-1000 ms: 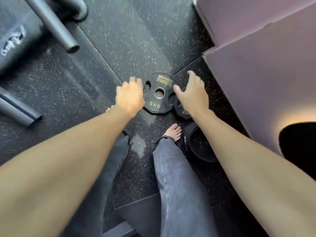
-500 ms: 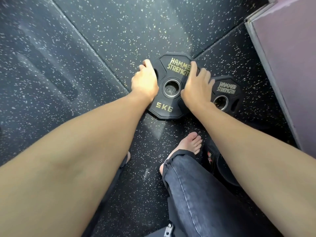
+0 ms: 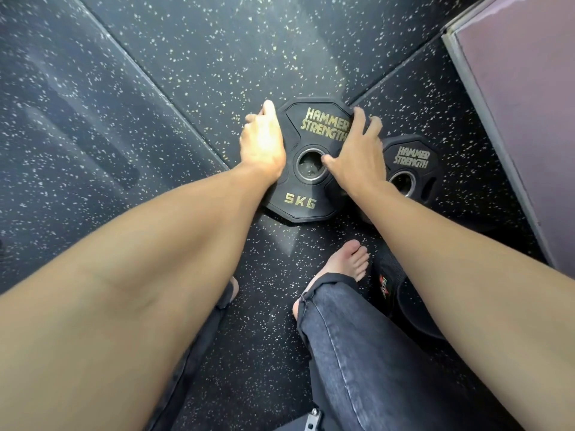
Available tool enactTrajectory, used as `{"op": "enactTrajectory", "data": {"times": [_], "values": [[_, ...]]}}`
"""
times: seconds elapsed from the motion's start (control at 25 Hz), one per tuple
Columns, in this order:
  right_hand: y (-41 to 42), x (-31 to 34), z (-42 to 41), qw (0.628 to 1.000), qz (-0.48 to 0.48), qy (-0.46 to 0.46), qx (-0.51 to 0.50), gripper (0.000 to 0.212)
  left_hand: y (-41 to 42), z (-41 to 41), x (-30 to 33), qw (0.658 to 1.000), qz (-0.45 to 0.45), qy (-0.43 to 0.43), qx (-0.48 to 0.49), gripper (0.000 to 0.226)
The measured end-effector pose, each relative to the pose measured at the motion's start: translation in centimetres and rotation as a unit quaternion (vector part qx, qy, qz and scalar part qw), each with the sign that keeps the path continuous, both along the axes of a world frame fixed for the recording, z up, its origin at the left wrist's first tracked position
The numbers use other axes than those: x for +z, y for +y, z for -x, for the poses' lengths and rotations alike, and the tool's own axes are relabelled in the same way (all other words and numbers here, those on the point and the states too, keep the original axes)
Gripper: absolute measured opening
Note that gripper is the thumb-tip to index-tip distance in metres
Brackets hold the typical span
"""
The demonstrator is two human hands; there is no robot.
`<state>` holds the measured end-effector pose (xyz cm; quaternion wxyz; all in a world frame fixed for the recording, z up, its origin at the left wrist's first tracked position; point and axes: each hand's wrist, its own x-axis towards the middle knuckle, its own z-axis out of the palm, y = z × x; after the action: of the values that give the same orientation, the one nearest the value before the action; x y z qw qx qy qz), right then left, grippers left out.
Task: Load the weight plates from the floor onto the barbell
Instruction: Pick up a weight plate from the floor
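We find open speckled floor (image 3: 193,57) on the far and left sides of the 5 kg plate (image 3: 306,197), so a hand can pass freely there. On the right it is tight: the smaller plate (image 3: 413,163) lies just beside it (we cannot tell whether the two edges touch), and beyond that the purple wall (image 3: 522,104) closes the corner. On the near side, a bare foot (image 3: 350,264) and a dark round object (image 3: 404,300) beside it crowd the approach. Both grip edges are occupied, left hand (image 3: 263,144) and right hand (image 3: 357,157) clasped on them
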<state>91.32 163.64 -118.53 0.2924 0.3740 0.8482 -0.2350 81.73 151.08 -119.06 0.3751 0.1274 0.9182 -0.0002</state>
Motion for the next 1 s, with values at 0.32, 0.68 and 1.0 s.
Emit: {"op": "enactTrajectory", "data": {"times": [0.32, 0.68, 1.0], "values": [[-0.4, 4.7, -0.5, 0.997, 0.07, -0.009, -0.012, 0.113, 0.4, -1.6, 6.3, 0.98, -0.059, -0.066, 0.177, 0.021], [0.3, 15.2, 0.8, 0.989, 0.139, 0.044, 0.003, 0.099, 1.3, -0.8, 19.3, 0.975, -0.072, 0.009, 0.209, 0.019], [-0.9, 36.8, 9.1, 0.946, 0.233, 0.221, 0.035, 0.102, -6.5, 6.7, 44.2, 0.879, -0.24, 0.043, 0.41, 0.038]]}}
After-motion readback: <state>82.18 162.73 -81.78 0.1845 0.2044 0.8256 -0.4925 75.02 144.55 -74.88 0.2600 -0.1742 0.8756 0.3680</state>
